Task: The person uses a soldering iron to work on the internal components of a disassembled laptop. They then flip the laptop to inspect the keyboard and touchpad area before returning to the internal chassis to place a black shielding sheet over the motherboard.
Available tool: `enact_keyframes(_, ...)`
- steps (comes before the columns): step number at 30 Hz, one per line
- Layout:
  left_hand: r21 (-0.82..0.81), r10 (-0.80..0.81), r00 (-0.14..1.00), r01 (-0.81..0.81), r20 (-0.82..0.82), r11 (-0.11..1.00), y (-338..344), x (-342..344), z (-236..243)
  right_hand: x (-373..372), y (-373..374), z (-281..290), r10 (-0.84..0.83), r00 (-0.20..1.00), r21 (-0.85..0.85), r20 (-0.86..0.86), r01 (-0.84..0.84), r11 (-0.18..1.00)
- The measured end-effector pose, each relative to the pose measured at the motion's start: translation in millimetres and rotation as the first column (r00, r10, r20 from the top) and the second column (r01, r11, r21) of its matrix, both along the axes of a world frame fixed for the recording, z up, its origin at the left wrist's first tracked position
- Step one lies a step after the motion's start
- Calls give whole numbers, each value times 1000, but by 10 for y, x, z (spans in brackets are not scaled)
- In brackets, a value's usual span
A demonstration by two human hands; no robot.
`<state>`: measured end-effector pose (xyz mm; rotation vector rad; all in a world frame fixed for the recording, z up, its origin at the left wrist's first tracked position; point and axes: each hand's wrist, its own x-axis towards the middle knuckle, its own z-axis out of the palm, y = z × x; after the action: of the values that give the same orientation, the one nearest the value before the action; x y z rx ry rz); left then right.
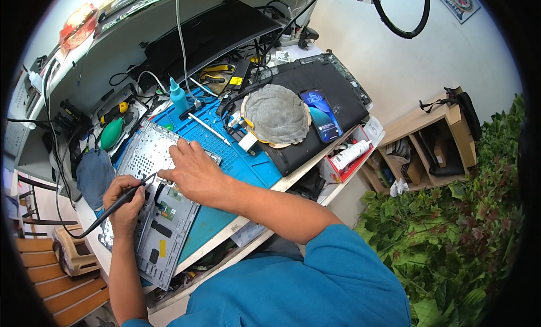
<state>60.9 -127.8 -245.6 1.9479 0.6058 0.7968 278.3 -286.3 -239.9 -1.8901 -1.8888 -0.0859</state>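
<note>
My left hand (124,211) grips a black pen-shaped tool (115,207), like a soldering iron, with a thin tip and a black cord. The tip reaches over an opened silver laptop casing (169,242), which lies slanted on the blue repair mat (205,147) and has a perforated metal upper section and small boards. My right hand (189,172) rests over the casing's middle, fingers apart and bent, fingertips on the metal and one digit beside the tool's tip. What lies under that hand is hidden.
A closed black laptop (344,85) carries a grey round pad (273,116) and a phone (320,116). A blue bottle (178,96), green air blower (111,134), monitor (214,31) and cables crowd the back. A red-and-white box (332,172), shelving unit (428,158) and foliage stand right.
</note>
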Motion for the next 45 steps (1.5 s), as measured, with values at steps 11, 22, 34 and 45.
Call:
enact_keyframes(11,91,41,998,-44,40,995,31,-63,-86,15,12,-83,49,996,39,-81,-46,998)
enact_keyframes(22,-217,76,997,-75,-6,973,-75,-25,102,19,3,193,29,999,-164,-28,-33,986)
enact_keyframes(34,-180,78,997,-79,-14,981,-82,12,116,20,-10,205,35,999,-139,-40,-40,990)
enact_keyframes(45,-185,54,998,-57,-20,981,-77,-5,86,17,-16,215,34,999,-140,-40,-39,989)
